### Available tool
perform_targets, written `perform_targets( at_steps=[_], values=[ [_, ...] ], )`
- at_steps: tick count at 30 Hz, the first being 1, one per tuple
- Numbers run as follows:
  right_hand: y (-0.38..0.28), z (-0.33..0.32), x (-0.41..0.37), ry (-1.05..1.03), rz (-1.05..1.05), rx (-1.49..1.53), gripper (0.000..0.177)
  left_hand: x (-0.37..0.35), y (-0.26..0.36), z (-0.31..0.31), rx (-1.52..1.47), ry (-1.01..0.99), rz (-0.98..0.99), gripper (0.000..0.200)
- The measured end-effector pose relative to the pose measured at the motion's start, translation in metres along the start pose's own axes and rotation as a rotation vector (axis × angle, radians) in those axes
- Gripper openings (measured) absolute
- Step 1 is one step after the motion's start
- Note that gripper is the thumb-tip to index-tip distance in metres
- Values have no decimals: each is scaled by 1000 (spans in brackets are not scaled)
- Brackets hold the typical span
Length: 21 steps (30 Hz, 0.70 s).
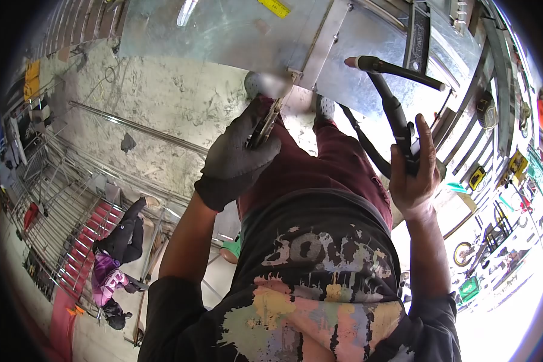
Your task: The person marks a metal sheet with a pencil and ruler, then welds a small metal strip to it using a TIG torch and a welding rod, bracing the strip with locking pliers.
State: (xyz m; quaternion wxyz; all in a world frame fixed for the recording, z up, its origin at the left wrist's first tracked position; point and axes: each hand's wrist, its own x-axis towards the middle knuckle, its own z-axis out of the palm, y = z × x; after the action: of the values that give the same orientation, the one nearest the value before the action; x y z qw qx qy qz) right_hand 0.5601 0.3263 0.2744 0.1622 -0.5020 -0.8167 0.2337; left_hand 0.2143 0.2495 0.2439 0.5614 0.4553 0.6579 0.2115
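Note:
My left hand [240, 148], in a grey glove, is closed around a pair of locking pliers [268, 125]. The pliers' jaws reach the near edge of a shiny metal sheet [223, 33], by the end of a narrow metal strip [327, 45]. In my bare right hand [417, 175] is a TIG welding torch [393, 111], gripped low on its black handle. Its pink nozzle points left, over the sheet, and its long back cap points right. A black cable hangs below the torch, left of my right hand.
A yellow ruler-like strip [275, 7] and a dark bar [418, 37] lie on the sheet. Metal slats stand at the right, with a yellow tape measure [477, 178] nearby. A long metal tube [138, 128] crosses the left floor. Another person [117, 247] is beside a metal frame [60, 238].

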Motion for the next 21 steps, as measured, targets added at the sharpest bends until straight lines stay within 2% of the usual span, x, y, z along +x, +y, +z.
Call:
perform_targets(
  at_steps=[4, 7, 10, 13, 16, 21],
  values=[
    [2, 2, 11, 146, -109, -47, 72, -9, 16, -3, 17, -7, -67, 83],
    [0, 0, 22, 125, -121, 7, 73, -13, 21, -5, -13, -36, -85, 83],
    [-7, -7, 26, 117, -48, 13, 72, -21, 18, -3, 54, 2, -67, 82],
    [-7, -12, 33, 181, -57, 32, 71, -27, 25, -9, 304, -29, -80, 82],
    [0, -20, 33, 173, -45, 4, 72, -31, 23, -15, 146, 0, -119, 81],
    [-17, -22, 14, 93, 96, 79, 72, -14, 15, -36, 134, -138, -136, 77]
  ],
)
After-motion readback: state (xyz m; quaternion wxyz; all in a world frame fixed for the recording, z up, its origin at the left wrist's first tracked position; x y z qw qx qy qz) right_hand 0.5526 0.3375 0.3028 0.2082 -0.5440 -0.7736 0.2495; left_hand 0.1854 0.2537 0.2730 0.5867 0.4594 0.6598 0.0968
